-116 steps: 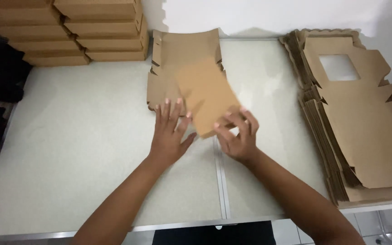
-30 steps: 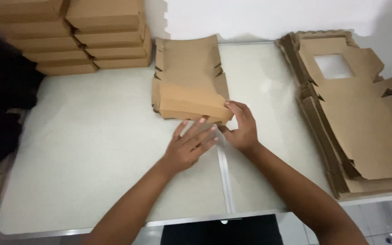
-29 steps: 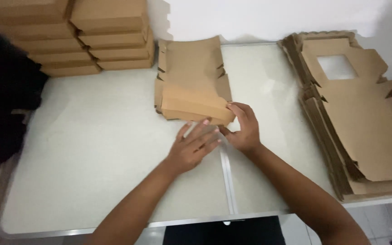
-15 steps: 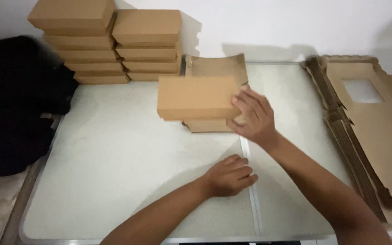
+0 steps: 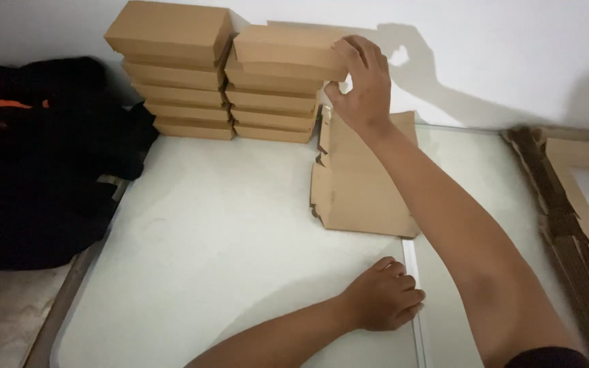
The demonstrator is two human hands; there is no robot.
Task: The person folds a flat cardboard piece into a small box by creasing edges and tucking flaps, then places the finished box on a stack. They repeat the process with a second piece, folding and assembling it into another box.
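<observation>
While the right hand (image 5: 361,85) grips the top folded cardboard box (image 5: 288,46) at upper centre, two matte brown stacks (image 5: 172,75) stand together; the left hand (image 5: 384,303) rests loosely curled and empty on the pale table (image 5: 206,259).

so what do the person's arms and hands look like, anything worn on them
Both forearms are bare, with no watch, ring or glove in view on the left hand or the right hand. Only a sliver of dark sleeve shows at the right upper arm, at the frame's bottom edge.
</observation>
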